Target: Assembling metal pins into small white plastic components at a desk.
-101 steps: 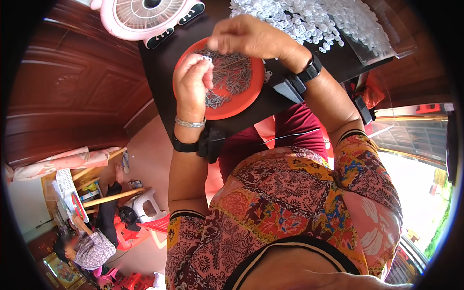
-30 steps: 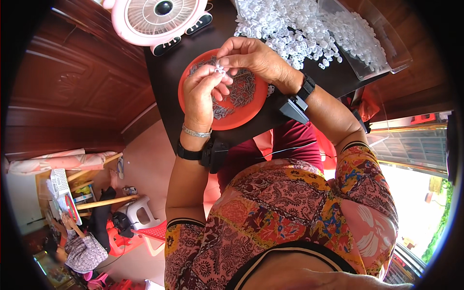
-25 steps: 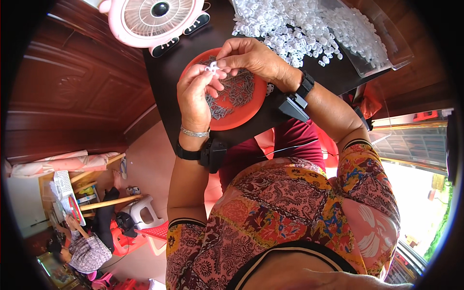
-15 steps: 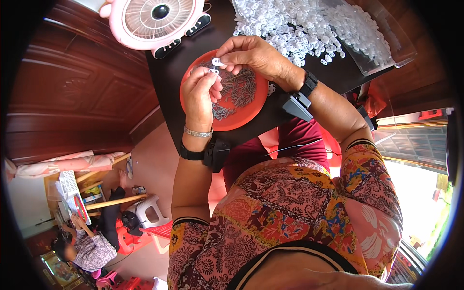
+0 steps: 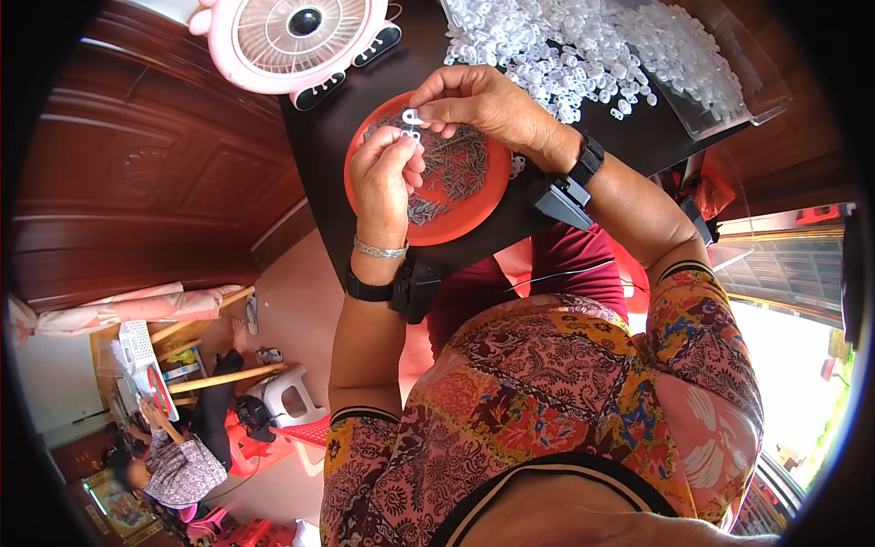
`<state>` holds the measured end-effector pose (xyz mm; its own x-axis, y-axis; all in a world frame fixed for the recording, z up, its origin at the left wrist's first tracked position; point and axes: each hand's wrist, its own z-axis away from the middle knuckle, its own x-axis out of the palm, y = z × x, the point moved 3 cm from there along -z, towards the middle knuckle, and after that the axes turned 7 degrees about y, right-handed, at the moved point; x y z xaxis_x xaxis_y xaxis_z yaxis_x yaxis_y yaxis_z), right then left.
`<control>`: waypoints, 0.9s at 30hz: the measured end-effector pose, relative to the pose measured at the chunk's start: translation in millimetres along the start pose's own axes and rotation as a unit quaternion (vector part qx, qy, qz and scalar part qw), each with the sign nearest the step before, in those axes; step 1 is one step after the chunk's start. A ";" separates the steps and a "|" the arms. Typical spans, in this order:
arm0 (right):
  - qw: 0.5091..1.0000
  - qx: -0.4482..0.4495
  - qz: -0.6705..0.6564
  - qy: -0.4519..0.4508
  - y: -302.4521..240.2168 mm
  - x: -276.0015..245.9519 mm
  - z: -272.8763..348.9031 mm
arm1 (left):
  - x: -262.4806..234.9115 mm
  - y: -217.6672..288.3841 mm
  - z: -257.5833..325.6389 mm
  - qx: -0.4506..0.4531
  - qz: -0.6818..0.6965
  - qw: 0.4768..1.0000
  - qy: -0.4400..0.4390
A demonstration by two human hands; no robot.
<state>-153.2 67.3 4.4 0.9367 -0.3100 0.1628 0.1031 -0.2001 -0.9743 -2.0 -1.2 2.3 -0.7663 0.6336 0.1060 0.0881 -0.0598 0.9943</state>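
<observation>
Over a round orange-red dish (image 5: 492,201), my two hands meet fingertip to fingertip. My left hand (image 5: 386,178) pinches a small white plastic piece with holes (image 5: 410,135). Just above it, my right hand (image 5: 465,98) grips a white oval plastic piece with a hole (image 5: 411,117) between thumb and forefinger. The two pieces are very close; whether they touch is too small to tell. Inside the dish lie many small grey screw-like pieces (image 5: 460,173), partly hidden under my hands.
Beyond my right hand spreads a heap of white oval pieces (image 5: 547,59), beside a clear plastic bin (image 5: 752,109) holding more. A pink fan (image 5: 305,41) stands at the far left of the dark table (image 5: 314,146). Another person (image 5: 187,465) sits at lower left.
The view has shifted slightly, so everything sits a little farther right. Both hands keep their pinch on the white pieces, with hardly any other movement.
</observation>
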 end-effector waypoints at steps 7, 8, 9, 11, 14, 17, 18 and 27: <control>0.997 -0.054 0.045 0.008 -0.4 5.0 2.0 | -0.3 0.2 0.6 0.001 0.009 1.000 0.002; 0.998 -0.054 0.045 0.009 -0.6 5.4 2.5 | 0.3 0.4 1.0 0.004 0.010 1.000 0.006; 0.998 -0.046 0.052 0.003 -0.9 6.1 2.8 | 0.4 0.8 1.3 0.006 0.012 1.000 0.010; 0.998 -0.037 0.059 -0.003 -2.1 7.3 3.6 | -1.0 0.0 0.9 0.004 0.010 1.000 0.011; 0.997 -0.025 0.067 -0.008 -3.4 8.2 4.8 | -1.7 -2.3 -0.4 0.005 0.011 1.000 0.011; 0.994 -0.028 0.102 -0.020 -2.4 9.1 5.8 | -2.0 -2.0 1.0 0.008 0.007 1.000 0.013; 0.993 -0.047 0.102 -0.026 -1.9 9.1 5.4 | -1.9 -1.5 1.4 0.008 0.002 1.000 0.014; 0.978 -0.118 0.169 -0.029 -8.8 19.1 11.5 | -4.7 -3.2 1.8 -0.029 0.019 0.999 0.021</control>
<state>-132.3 73.9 14.3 0.9220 -0.3439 -0.1780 -0.2893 -0.3062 -0.9070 2.4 -2.6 -1.4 -0.7892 0.5974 0.1420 0.0807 -0.1283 0.9884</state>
